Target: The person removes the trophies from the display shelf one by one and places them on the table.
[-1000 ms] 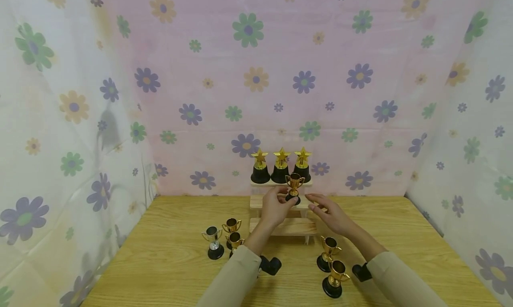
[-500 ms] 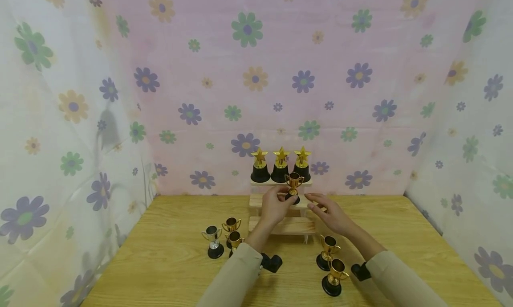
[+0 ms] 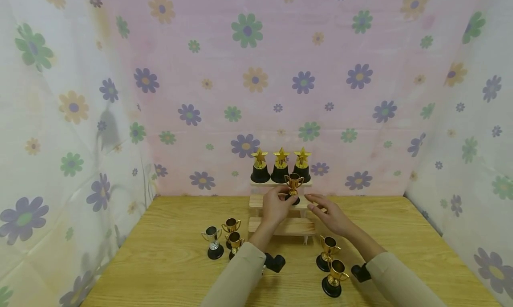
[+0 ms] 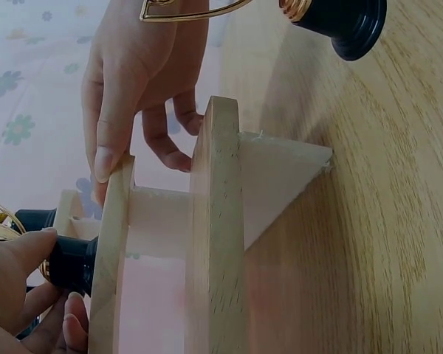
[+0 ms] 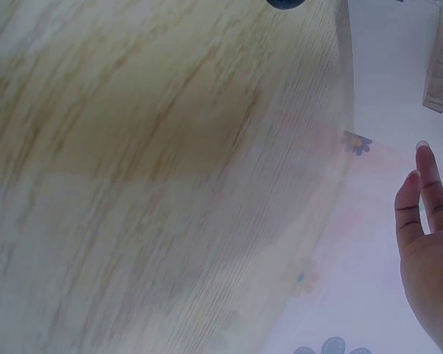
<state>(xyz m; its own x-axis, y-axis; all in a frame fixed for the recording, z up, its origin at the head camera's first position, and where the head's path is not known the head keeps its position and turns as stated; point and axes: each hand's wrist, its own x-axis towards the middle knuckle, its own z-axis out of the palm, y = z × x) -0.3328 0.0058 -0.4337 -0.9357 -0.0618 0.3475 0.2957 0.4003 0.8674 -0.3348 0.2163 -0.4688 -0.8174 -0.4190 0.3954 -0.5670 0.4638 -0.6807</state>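
My left hand (image 3: 275, 206) pinches the black base of a small gold cup trophy (image 3: 294, 181) between thumb and fingers. The trophy stands upright over the middle step of a pale wooden stepped stand (image 3: 285, 227). Its base meets that step's board in the left wrist view, where my left thumb (image 4: 31, 251) lies along the base. At the right end of the same step is my right hand (image 3: 331, 214), holding no trophy. Its fingertips are right at the board's end, and the fingers (image 5: 430, 184) look loosely extended in the right wrist view.
Three gold star trophies (image 3: 282, 171) line the top step. On the table's left stand a silver cup (image 3: 213, 242) and two gold cups (image 3: 231, 226), one partly behind my left sleeve. Two more gold cups (image 3: 335, 278) stand at front right. Flowered cloth (image 3: 256, 79) surrounds the table.
Almost nothing moves. My left forearm shifts very slightly to the right, while both hands and the trophy keep their places.
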